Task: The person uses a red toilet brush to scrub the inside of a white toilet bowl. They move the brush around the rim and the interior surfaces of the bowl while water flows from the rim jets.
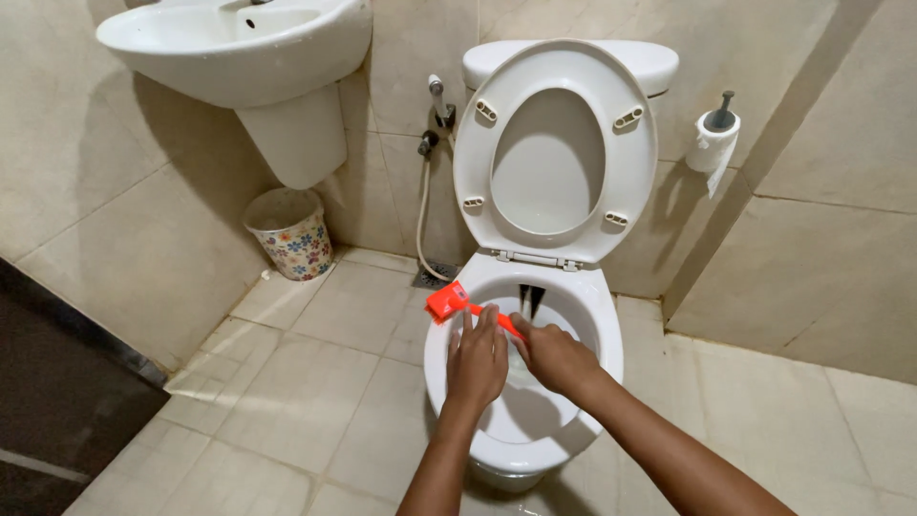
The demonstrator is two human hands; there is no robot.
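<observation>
At the lower centre of the frame both hands were over the open toilet bowl [600, 325]. The right hand [554, 355] was closed around the handle of an orange brush [449, 301], whose head stuck out to the upper left over the bowl's left rim. The left hand [478, 358] lay beside it with fingers fairly straight and close together, their tips touching or just over the handle; whether it actually gripped the brush could not be told from this view.

The seat and lid [554, 153] stood raised against the white cistern [654, 59] in the upper centre, so the bowl was already open for work. The brush head sat at rim height, not down in the bowl, and no foam or cleaner showed on the porcelain, which looked mostly white, with a dark mark at the back under the hinge. Judged from that, the scrubbing seemed at an early point or between strokes at the rim, with the inner bowl seemingly yet to be done; how clean the hidden parts were could not be seen.

Around it, a wall basin [229, 43] hung at the upper left, with a flowered bin [291, 239] on the tiled floor [306, 382] below it. A spray hose [422, 210] hung left of the toilet, and a paper roll [714, 139] sat on the wall at the right.
</observation>
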